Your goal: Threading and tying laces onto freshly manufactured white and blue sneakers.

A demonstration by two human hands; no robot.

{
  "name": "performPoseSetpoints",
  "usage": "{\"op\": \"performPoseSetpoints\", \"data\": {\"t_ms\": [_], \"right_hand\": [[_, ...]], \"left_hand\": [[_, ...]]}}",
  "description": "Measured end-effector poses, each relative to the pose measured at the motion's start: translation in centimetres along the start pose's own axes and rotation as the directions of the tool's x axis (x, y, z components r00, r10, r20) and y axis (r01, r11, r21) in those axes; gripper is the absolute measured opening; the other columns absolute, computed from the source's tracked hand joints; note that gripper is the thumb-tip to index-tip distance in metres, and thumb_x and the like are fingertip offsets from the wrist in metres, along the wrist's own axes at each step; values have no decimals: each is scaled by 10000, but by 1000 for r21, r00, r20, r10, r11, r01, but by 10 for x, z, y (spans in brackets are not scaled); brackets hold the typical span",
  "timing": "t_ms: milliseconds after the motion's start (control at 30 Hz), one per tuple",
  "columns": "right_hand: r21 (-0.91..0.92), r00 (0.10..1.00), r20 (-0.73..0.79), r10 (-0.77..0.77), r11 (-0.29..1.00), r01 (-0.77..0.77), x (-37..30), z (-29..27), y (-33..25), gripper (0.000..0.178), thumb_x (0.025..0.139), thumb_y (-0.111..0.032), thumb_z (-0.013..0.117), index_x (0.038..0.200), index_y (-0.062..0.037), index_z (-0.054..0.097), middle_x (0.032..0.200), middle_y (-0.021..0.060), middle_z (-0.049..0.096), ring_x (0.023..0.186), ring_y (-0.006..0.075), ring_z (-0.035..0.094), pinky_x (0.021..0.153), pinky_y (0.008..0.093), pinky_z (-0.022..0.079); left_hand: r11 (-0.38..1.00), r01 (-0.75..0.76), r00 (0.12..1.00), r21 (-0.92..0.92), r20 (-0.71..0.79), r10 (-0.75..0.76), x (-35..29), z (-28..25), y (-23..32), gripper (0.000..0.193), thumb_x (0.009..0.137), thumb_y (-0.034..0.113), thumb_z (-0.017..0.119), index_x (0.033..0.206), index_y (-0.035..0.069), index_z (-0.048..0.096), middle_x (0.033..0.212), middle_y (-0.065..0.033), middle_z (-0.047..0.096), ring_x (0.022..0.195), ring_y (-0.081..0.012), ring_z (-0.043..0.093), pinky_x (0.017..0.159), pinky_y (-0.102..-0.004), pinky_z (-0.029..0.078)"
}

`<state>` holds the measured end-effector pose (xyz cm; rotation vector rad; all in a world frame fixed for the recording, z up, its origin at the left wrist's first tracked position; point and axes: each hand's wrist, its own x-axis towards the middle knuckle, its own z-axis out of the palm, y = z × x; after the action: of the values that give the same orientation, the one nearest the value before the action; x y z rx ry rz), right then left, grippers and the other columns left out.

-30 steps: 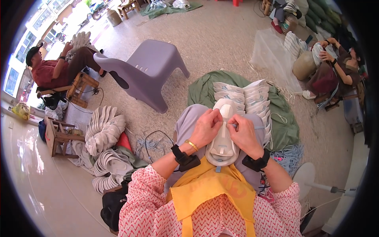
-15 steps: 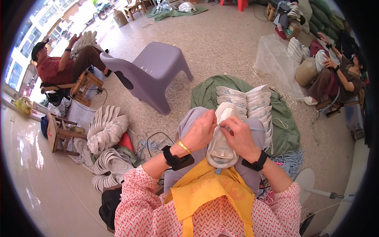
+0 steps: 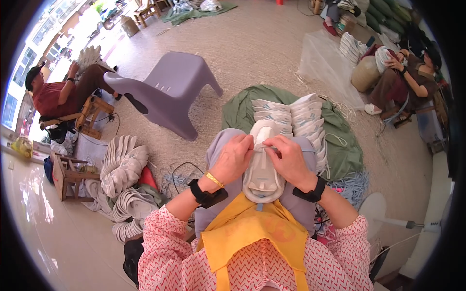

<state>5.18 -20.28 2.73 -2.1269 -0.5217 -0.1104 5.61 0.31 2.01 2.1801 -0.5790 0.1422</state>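
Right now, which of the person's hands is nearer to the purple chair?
Left. The left hand is to the right of the purple chair and apart from it; the right hand is farther right, across the pale shoe upper.

Purple chair (image 3: 162, 106) is standing on the floor (image 3: 242, 53)

A clear plastic sheet (image 3: 323, 68) is lying near a tan rounded container (image 3: 365, 75) at right. At left, a person (image 3: 56, 96) in dark red is sitting on a bamboo chair (image 3: 89, 117); nearer, a small wooden stool (image 3: 59, 177) is standing.
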Motion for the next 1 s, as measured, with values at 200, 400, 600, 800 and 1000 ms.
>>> {"op": "performPoseSetpoints", "data": {"t_ms": [200, 400, 600, 800, 1000], "right_hand": [[-83, 997, 17, 69, 994, -67, -25, -21, 18, 172, 884, -20, 643, 1053, -7, 672, 954, 197, 678, 847, 402, 657, 725, 457, 525], [-92, 998, -10, 62, 994, -62, -30, -21, 20, 167, 894, -18, 628, 1053, 2, 675, 939, 222, 692, 843, 428, 660, 722, 478, 526], [-69, 998, 9, 67, 995, -66, -29, -24, 19, 162, 890, -16, 633, 1041, 6, 685, 915, 227, 694, 838, 431, 662, 724, 477, 529], [-45, 993, 17, 115, 992, -114, -32, -26, 21, 156, 881, -19, 647, 1025, 11, 696, 919, 223, 700, 841, 420, 671, 731, 458, 536], [-58, 988, 49, 147, 988, -144, -33, -31, 14, 149, 883, -30, 653, 1019, 10, 695, 908, 218, 699, 833, 415, 670, 726, 457, 532]], "left_hand": [[988, -88, 993, 124, 84, 78, 5, 1, 5, 123, 790, -63, 607, 860, 6, 533, 815, -155, 571, 841, -378, 551, 746, -453, 460], [977, 13, 984, 214, 173, -51, 13, 2, 16, 89, 838, -52, 573, 887, 18, 547, 822, -195, 611, 785, -420, 617, 681, -491, 469], [970, 3, 981, 245, 190, -51, 17, 0, 19, 113, 839, -70, 553, 908, 19, 546, 818, -195, 619, 781, -422, 623, 669, -489, 469], [997, -5, 988, 75, 152, -7, 14, 3, 10, 177, 792, -124, 532, 918, -1, 541, 838, -206, 580, 797, -435, 598, 689, -485, 466], [996, -59, 984, 73, 174, 45, 16, -3, 8, 169, 796, -85, 596, 942, -6, 565, 891, -197, 565, 814, -426, 583, 718, -471, 478]]}}
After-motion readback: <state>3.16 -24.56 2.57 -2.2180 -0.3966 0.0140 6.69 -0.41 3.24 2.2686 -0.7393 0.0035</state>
